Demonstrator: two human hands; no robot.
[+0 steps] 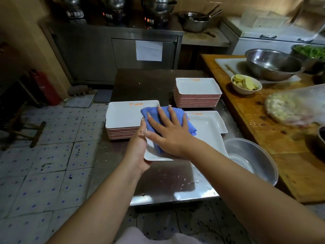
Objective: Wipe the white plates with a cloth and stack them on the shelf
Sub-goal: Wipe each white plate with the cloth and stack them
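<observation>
Head view: left hand [139, 147] is gripping the near-left edge of a white plate [209, 136], thumb curled over the rim, holding it tilted above the steel table [163, 180]. Right hand [168, 132] is lying flat with fingers spread – pressing a blue cloth [175, 120] onto the plate's inner face. Left stack [123, 118] of plates is sitting just left of the held plate; far stack [197, 92] is sitting beyond it. Another plate [219, 120] is lying under the held one – right side. Steel basin [253, 159] is sitting near right, beside a wooden counter [263, 131].
</observation>
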